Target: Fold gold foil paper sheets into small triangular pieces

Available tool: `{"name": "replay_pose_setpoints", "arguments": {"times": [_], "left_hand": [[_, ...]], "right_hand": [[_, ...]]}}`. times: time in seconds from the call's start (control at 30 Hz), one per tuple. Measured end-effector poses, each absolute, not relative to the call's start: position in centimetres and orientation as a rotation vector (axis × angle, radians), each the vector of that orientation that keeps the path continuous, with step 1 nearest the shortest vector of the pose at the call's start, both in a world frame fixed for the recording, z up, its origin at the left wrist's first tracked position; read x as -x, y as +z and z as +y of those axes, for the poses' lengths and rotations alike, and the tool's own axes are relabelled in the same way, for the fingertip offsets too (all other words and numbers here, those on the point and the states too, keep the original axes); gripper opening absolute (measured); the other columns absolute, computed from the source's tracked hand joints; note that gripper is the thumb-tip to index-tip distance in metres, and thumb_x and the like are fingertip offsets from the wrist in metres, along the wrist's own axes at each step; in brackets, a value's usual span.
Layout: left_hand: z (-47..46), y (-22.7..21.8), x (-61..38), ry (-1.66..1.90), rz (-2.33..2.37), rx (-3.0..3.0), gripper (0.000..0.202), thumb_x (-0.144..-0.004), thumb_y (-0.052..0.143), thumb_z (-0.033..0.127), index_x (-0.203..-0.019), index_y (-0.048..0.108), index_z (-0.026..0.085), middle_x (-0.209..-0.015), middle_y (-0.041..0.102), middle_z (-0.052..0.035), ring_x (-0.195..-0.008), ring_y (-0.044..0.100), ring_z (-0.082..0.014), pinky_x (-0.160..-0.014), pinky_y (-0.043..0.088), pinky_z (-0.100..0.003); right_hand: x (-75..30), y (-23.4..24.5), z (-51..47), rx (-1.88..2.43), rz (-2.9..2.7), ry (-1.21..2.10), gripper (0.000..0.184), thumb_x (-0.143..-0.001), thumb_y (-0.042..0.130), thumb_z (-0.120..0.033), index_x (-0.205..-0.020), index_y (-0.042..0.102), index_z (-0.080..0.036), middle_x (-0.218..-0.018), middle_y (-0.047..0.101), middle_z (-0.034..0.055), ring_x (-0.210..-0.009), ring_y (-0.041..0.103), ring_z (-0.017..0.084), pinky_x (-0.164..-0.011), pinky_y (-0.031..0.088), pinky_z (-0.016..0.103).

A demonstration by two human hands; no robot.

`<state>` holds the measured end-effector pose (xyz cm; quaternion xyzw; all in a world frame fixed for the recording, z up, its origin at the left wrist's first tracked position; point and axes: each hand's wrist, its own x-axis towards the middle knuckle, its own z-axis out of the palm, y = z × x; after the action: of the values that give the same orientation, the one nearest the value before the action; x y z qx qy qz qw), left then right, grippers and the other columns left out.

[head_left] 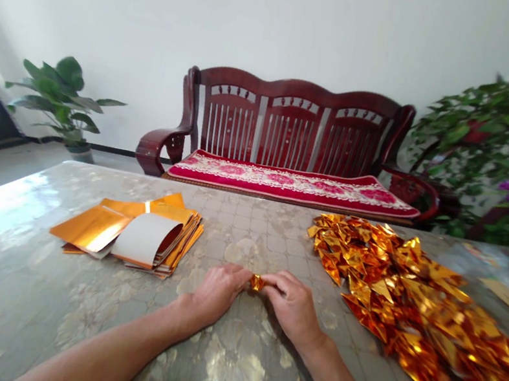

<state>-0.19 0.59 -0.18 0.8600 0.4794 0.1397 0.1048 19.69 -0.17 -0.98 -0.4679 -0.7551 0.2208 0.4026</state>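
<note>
Between my two hands, just above the table's middle, is a small folded piece of shiny gold foil paper (256,282). My left hand (222,287) pinches it from the left, fingers closed. From the other side my right hand (292,302) grips it between thumb and fingers. Most of the piece is hidden by the fingertips. Left of my hands lies a loose stack of flat gold foil paper sheets (95,225), some with the grey-white back (142,236) up. On the right spreads a big heap of folded gold foil pieces (395,287) with pointed ends.
A patterned, glossy cover lies on the table (18,300). Clear plastic bags (479,259) and flat tan pieces (502,293) rest beyond the heap at right. A dark red wooden bench (289,131) with a red floral cushion (295,183) stands behind, with potted plants (66,98) at both sides.
</note>
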Motion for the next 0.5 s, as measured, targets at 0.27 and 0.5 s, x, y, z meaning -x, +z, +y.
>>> {"name": "replay_pose_setpoints", "arguments": {"times": [0.27,0.5], "left_hand": [[-0.2,-0.7,-0.2,0.396,1.474,-2.587,0.019,-0.098,0.044,0.020,-0.092,0.062,0.020,-0.085,0.068,-0.0021,-0.079,0.063,-0.0168,-0.065,0.039,-0.024],[-0.6,-1.0,-0.8,0.312,1.516,-2.633,0.020,-0.096,0.041,0.015,-0.095,0.061,0.019,-0.087,0.067,-0.0050,-0.083,0.065,-0.0195,-0.068,0.045,-0.026]], "right_hand": [[-19.3,-1.0,-0.3,1.205,-1.872,0.601,0.023,-0.081,0.063,-0.013,-0.090,0.076,-0.029,-0.084,0.071,-0.0028,-0.079,0.066,0.013,-0.074,0.048,0.022],[-18.9,-0.7,-0.7,1.259,-1.849,0.628,0.024,-0.077,0.062,-0.011,-0.087,0.077,-0.027,-0.080,0.072,-0.0026,-0.076,0.066,0.013,-0.071,0.047,0.022]]}}
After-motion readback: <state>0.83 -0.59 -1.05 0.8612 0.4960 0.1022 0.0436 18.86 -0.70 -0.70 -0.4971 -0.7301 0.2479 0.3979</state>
